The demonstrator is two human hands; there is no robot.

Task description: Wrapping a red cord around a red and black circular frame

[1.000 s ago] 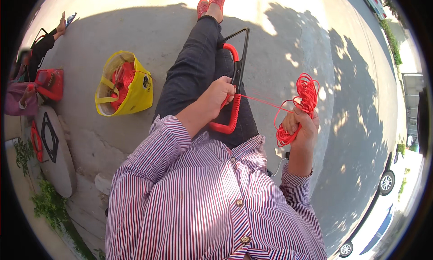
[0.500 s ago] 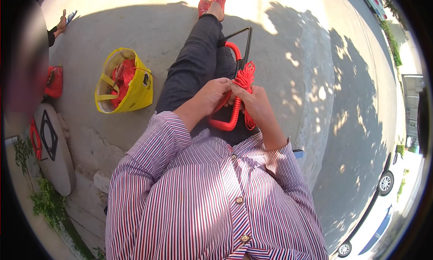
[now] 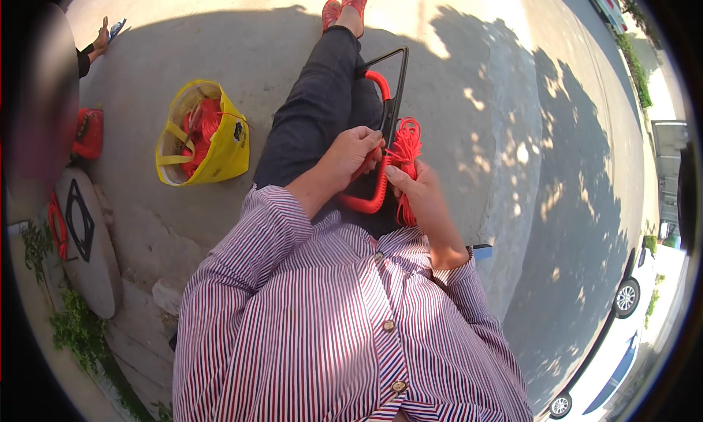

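Across my lap lies a black angular metal frame (image 3: pixel 395 92), partly wound with red cord (image 3: pixel 375 196) along its near and left sides. My left hand (image 3: pixel 351 157) is closed at the frame's middle, thumb and fingers pinching red cord there. A loose bundle of the same cord (image 3: pixel 407 140) hangs beside the frame's right edge. My right hand (image 3: pixel 419 191) is closed on this bundle, its thumb near the strand that runs to the frame. Some right fingers are hidden behind the cord.
A yellow bag (image 3: pixel 233 150) with red cord inside stands on the ground to my left. Farther left are a red bag (image 3: pixel 88 134), a stone slab (image 3: pixel 102 275) bearing another black frame (image 3: pixel 77 221), and a co-worker's hand (image 3: pixel 101 38). Parked cars (image 3: pixel 626 297) line the right.
My right hand has drawn down and slightly right, away from my left hand. The cord bundle has dropped lower along the frame. My left hand has shifted slightly right.
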